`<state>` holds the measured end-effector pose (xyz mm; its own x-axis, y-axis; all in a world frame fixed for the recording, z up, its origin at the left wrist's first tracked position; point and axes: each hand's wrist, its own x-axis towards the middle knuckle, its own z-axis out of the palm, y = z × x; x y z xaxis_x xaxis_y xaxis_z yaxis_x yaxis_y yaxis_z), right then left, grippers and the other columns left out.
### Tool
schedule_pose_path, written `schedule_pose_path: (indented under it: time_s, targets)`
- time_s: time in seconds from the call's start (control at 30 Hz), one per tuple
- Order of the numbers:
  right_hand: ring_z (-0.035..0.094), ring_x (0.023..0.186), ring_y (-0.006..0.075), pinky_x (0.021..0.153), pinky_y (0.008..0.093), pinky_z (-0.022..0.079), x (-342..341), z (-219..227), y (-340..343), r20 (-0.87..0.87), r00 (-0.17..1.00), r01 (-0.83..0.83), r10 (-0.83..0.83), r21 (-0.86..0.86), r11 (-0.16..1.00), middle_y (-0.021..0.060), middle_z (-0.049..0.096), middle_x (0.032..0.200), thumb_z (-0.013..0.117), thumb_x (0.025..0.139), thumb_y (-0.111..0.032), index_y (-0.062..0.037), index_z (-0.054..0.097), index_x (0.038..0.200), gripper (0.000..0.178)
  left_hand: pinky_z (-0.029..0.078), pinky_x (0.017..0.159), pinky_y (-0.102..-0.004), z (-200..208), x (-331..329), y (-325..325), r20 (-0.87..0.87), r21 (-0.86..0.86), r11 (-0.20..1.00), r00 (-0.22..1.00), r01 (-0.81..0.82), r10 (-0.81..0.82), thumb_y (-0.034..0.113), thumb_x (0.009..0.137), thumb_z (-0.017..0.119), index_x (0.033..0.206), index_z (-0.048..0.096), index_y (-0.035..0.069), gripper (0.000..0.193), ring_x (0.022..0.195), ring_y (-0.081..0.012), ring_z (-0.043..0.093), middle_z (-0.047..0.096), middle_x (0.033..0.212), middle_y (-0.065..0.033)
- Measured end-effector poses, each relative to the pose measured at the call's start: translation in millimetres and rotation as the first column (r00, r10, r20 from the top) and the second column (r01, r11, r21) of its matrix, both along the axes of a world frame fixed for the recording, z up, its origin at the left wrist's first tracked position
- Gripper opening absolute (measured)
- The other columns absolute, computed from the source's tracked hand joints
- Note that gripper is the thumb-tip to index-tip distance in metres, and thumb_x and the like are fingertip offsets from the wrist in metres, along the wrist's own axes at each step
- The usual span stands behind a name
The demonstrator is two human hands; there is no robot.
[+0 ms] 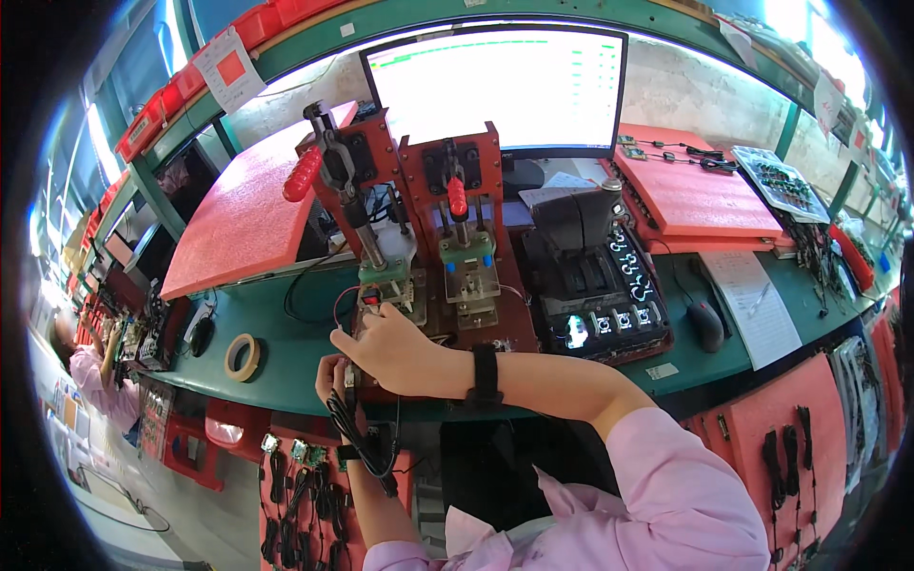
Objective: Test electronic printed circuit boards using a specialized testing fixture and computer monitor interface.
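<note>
At the near edge of the green counter, the left grip is closed on a small, pale, block-shaped end piece of a looped black cable. The end piece lies between the fingers of the left grip; the cable loops hang directly below it, in front of the forearm. The right grip, with a black band at its wrist, sits just above and beside the left grip, fingers bent, next to a small red-and-black part. Whether the right grip grasps this part cannot be told.

Behind both hands stand two red metal clamp fixtures with red-handled levers. Left of the hands lies a ring-shaped roll of tan tape. Right of the fixtures are a black boxy device with lit windows and a dark computer mouse. A lit, wide monitor stands at the rear.
</note>
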<state>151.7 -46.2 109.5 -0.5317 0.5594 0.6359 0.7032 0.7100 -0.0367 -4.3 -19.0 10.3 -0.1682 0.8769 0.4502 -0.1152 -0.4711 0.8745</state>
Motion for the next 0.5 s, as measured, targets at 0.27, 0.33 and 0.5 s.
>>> schedule_pose_path:
  time_s: [0.27, 0.33, 0.5]
  targets:
    - [0.061, 0.079, 0.0288, 0.084, 0.0403, 0.038, 0, 5, -6, 0.056, 0.998, -0.011, 0.014, -0.058, 0.998, 0.0097, 0.062, 0.070, 0.061, 0.068, -0.012, -0.0053, 0.052, 0.103, 0.037, 0.041, 0.065, -0.0211, -3, -2, 1, -0.015, 0.008, 1.000, 1.000, -0.003, 0.003, 0.008, 0.089, 0.050, 0.084, 0.055, -0.002, 0.013, 0.070, -0.0062, 0.050, 0.056, 0.075, -0.0023]
    - [0.061, 0.079, 0.0292, 0.086, 0.0423, 0.037, 1, 3, -5, 0.059, 0.998, 0.014, -0.011, -0.051, 0.999, 0.0095, 0.063, 0.071, 0.061, 0.068, -0.012, -0.0053, 0.052, 0.103, 0.037, 0.040, 0.065, -0.0212, 2, -1, 1, 0.024, -0.032, 0.998, 0.998, 0.063, -0.062, 0.007, 0.089, 0.050, 0.082, 0.055, -0.002, 0.012, 0.069, -0.0064, 0.049, 0.055, 0.075, -0.0019]
    - [0.059, 0.081, 0.0263, 0.075, 0.0393, 0.039, 2, 2, -7, 0.070, 0.996, -0.044, 0.047, -0.038, 0.998, 0.0076, 0.062, 0.076, 0.063, 0.068, -0.008, -0.0054, 0.048, 0.112, 0.046, 0.039, 0.064, -0.0217, 3, 7, -3, 0.001, 0.022, 0.995, 0.995, -0.096, 0.096, 0.007, 0.088, 0.052, 0.081, 0.054, -0.002, 0.012, 0.069, -0.0071, 0.047, 0.053, 0.073, -0.0012]
